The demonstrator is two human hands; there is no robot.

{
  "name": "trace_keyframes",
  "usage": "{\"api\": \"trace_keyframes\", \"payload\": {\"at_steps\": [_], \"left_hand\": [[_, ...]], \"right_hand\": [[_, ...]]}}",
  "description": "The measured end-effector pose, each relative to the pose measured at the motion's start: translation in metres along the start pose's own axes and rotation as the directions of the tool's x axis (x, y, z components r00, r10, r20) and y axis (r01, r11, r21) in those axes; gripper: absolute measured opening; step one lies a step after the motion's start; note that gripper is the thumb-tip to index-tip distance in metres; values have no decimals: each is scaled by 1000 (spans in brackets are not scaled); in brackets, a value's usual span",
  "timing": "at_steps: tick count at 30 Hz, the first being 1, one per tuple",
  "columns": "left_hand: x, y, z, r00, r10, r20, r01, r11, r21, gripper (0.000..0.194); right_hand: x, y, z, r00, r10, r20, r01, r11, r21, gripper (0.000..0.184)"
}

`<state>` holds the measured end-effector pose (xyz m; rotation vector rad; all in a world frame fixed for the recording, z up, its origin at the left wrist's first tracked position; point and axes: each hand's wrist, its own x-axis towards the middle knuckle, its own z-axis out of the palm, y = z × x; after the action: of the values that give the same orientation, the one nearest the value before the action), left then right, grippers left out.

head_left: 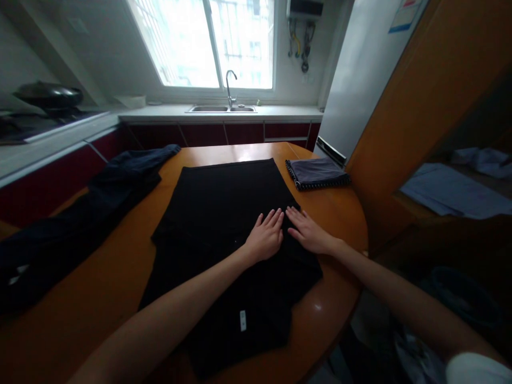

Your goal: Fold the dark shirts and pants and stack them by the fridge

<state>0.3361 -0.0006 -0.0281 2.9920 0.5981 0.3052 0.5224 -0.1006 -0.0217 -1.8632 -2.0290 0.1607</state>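
Blk garment (pixel 224 202): L hand (pixel 266 234) + R hand (pixel 310 232) flat, fingers fwd.

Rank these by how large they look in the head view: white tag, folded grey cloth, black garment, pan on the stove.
1. Black garment
2. Folded grey cloth and pan: too alike to rank
3. White tag

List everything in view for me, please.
table: one, orange, centre
garment: one, black, on table
clothing: count unclear, navy, table's left
cloth pile: one, grey, table's right
pan: one, dark, left stove
window: one, white, back
sink: one, silver, by window
tap: one, silver, at sink
cabinets: several, dark red, below window
refrigerator: one, silver, right
wall unit: one, dark, beside window
cloths: count unclear, bluish, far right
sleeve: one, white, lower right
left hand: one, bare, on garment
right hand: one, bare, on garment
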Motion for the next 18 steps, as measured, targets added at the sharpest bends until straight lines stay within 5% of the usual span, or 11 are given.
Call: {"api": "trace_keyframes", "payload": {"at_steps": [8,14,18], "left_hand": [[1,2,-3,1000,-1,10,1,1000,-6,57],[1,3,-6,1000,-5,-1,5,1000,-20,58],[1,2,-3,1000,-5,-6,5,1000,-28,57]], "right_hand": [[-78,-43,-18,976,-105,193,101,994,31,70],[-131,-75,-26,972,-119,204,102,990,93,81],[-153,-76,-33,981,-134,138,108,978,179,64]]}}
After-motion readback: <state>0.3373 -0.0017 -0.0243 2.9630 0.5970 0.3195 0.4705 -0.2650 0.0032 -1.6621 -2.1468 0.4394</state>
